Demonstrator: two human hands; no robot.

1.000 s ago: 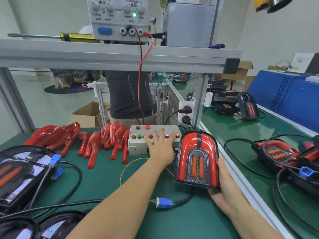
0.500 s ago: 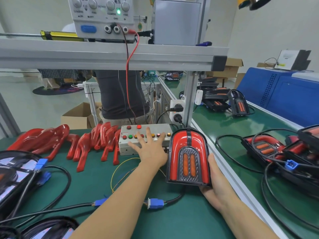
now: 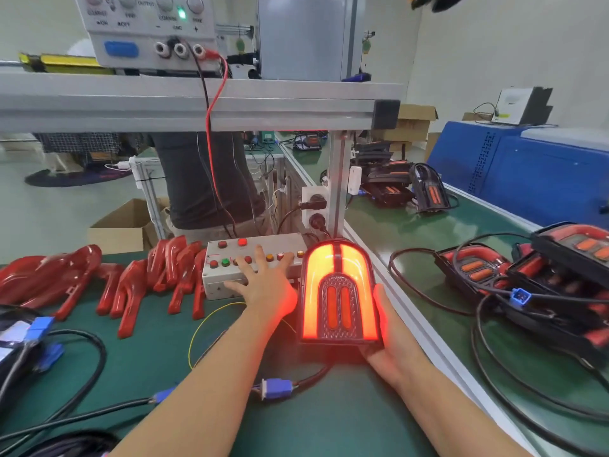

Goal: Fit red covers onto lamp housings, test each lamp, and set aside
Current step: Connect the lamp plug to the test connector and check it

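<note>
Centre frame, the arch-shaped lamp (image 3: 339,291) stands tilted up and glows bright red-orange around its dark grille, blue connector (image 3: 275,388) trailing below it. Loose red covers (image 3: 131,282) lie heaped at middle left; more lamps (image 3: 527,275) are piled right.

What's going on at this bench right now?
A person is testing a lamp. The right hand props up an arch-shaped lamp with a red cover, which is glowing bright red. The left hand lies spread on a grey button box with red, green and yellow buttons, fingers straight over the buttons. The lamp's black cable runs to a blue connector on the green mat. Loose red covers lie to the left.
</note>
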